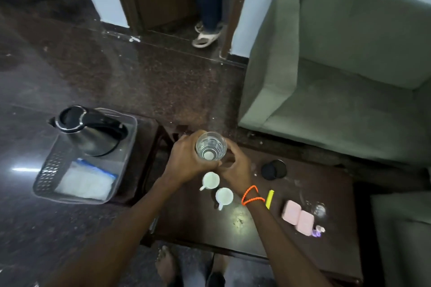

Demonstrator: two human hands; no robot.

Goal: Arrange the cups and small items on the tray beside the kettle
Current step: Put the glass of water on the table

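A clear drinking glass (211, 146) is held upright above the dark wooden table (303, 221). My left hand (186, 158) wraps its side and my right hand (235, 165) cups it from the right. Two small white cups (210, 180) (224, 196) stand on the table just below my hands. To the left, a grey plastic tray (46, 170) on the floor holds a steel kettle (91, 130) with a black lid and a white packet (86, 182).
On the table lie a black round lid (273, 169), a yellow stick (270, 199), two pink cases (298, 216) and a small clear item (319, 209). A green sofa (349, 65) stands behind the table. Another person's legs (208, 7) are in the doorway.
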